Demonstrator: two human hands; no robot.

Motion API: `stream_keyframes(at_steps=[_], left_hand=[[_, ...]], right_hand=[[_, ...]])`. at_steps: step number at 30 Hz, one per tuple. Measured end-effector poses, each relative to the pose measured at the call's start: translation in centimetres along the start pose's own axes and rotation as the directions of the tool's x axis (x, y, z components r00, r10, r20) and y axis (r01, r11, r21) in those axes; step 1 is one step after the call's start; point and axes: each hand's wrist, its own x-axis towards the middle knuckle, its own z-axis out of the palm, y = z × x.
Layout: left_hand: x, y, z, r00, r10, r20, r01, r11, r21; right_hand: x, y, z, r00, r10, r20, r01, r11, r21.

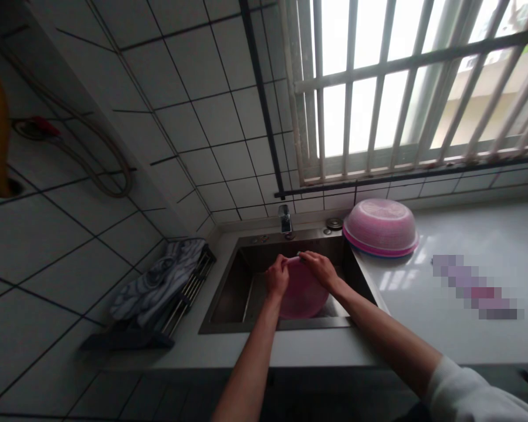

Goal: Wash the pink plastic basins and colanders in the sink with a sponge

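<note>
A pink plastic basin (305, 296) is tilted inside the steel sink (229, 293), its rim raised toward the tap. My left hand (278, 276) is closed on the left part of that rim. My right hand (319, 268) rests at the top of the rim with its fingers bent over it. A small greenish thing (300, 254) shows at the right fingertips, too small to name. The basin's inside and its lower edge are partly hidden by my hands and forearms.
The tap (284, 220) stands behind the sink. Upside down on the right counter (422, 316) sits a stack of pink basins (381, 225), near a blurred-out patch (475, 287). A rack with grey striped cloth (158, 281) stands on the left. A barred window (387, 88) is above.
</note>
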Motion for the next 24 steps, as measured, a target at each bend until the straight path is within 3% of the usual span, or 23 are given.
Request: stream_keyframes(at_steps=[3, 9, 15, 17, 21, 24], left_hand=[[-0.2, 0.5, 0.4, 0.996, 0.06, 0.066, -0.059, 0.998, -0.015], [0.3, -0.1, 0.0, 0.982, -0.129, -0.137, 0.137, 0.989, 0.055], [0.1, -0.1, 0.8, 0.994, 0.086, 0.065, -0.089, 0.995, 0.041], [0.2, -0.1, 0.8, 0.998, 0.058, 0.008, -0.058, 0.998, 0.034], [0.6, -0.6, 0.4, 0.977, -0.098, -0.187, 0.098, 0.995, -0.01], [0.7, -1.0, 0.4, 0.984, -0.076, -0.161, 0.074, 0.997, -0.016]], right_hand=[[0.1, -0.5, 0.2, 0.997, -0.073, 0.04, 0.073, 0.997, 0.01], [0.0, 0.6, -1.2, 0.979, 0.192, -0.074, -0.193, 0.981, -0.011], [0.3, -1.1, 0.0, 0.997, -0.014, 0.077, 0.013, 1.0, 0.008], [0.5, -0.7, -0.2, 0.999, 0.016, 0.038, -0.017, 1.0, 0.021], [0.4, 0.9, -1.4, 0.975, 0.201, -0.093, -0.201, 0.98, 0.01], [0.1, 0.9, -1.4, 0.98, 0.183, -0.073, -0.185, 0.982, -0.021]])
